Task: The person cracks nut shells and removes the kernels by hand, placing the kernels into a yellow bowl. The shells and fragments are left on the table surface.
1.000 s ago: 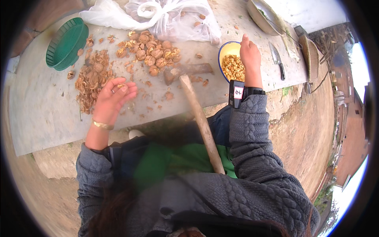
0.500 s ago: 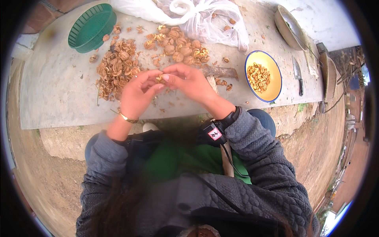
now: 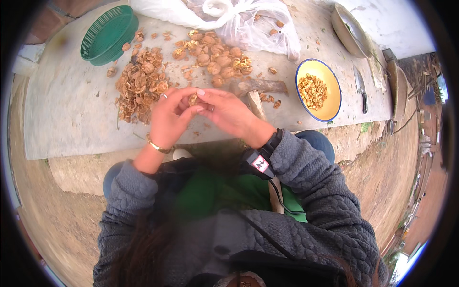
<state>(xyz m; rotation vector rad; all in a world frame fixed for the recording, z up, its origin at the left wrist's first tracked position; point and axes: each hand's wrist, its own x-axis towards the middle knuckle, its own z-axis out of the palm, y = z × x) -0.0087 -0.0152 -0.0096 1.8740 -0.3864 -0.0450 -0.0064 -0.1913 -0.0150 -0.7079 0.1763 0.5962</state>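
Walnut piece (image 3: 193,99): btwn your two hands, held over the near part of the surface (image 3: 71,105), R of the shell pile (image 3: 138,86).
L hand (image 3: 171,115): your fingers are bent & pinching the piece from the L; gold bracelet (image 3: 159,148) at wrist.
R hand (image 3: 232,111): your fingers close on the same piece from the R; blk device (image 3: 257,163) at wrist.
Shells: brown heap, beyond & L of your L hand.
Walnuts (image 3: 222,60): heaped beyond your hands, some cracked, near the plastic bag (image 3: 275,34).
Hammer (image 3: 263,86): head on surface, handle twd your lap.
Bowl (image 3: 330,103): yellow w/ blue rim, on your R, kernels (image 3: 312,91) inside.
Knife (image 3: 360,87): R of bowl, blk handle twd you.
Basket (image 3: 112,38): green, far L.
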